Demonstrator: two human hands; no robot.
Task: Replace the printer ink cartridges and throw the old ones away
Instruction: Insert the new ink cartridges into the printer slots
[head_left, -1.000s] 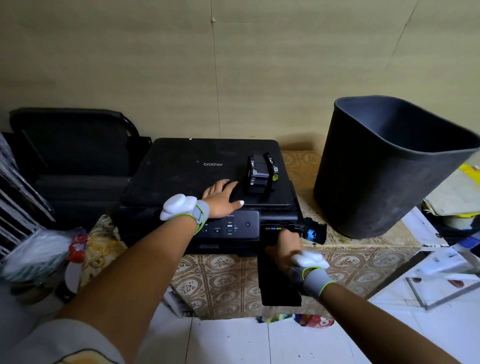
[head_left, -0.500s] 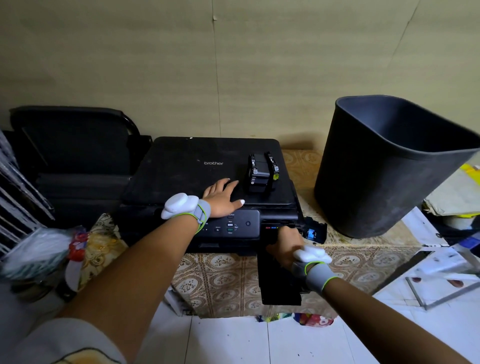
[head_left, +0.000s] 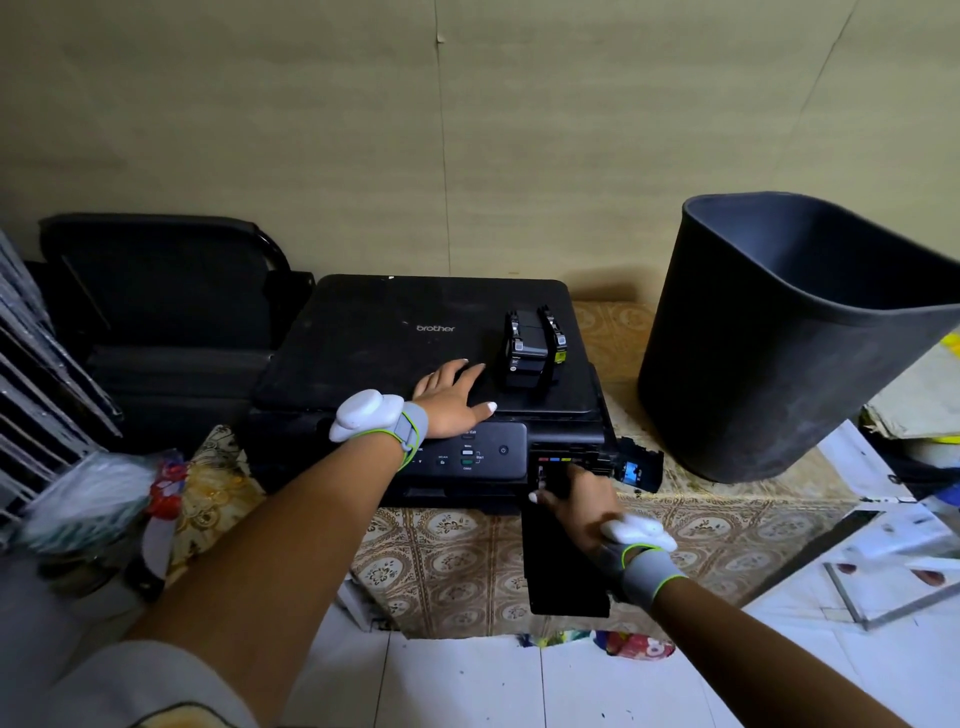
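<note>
The printer (head_left: 431, 364) is shown standing on the patterned tabletop (head_left: 717, 525), with its ink bay (head_left: 569, 465) exposed at the front right and the bay door (head_left: 636, 470) swung open to the right. The left hand (head_left: 449, 397) is laid flat and open on the printer lid, nothing being held; this placement is judged to brace the machine against the pull or push applied at the bay. The right hand (head_left: 576, 506) is reached into the bay opening, its fingers (head_left: 576, 475) curled inward; whether a cartridge is actually enclosed by the grip cannot be told, since the fingertips are hidden in the dark recess. Two cartridges (head_left: 532, 348) are stood upright, side by side and touching, on the lid just beside the left hand, presumably so that they are kept within easy reach; whether they are new or spent cannot be determined. The waste bin (head_left: 779, 353) is placed on the tabletop close to the right of the printer, near the open bay, so that discarded cartridges can be dropped in with a short movement. The step in hand is judged to be work on a cartridge inside the bay.
</note>
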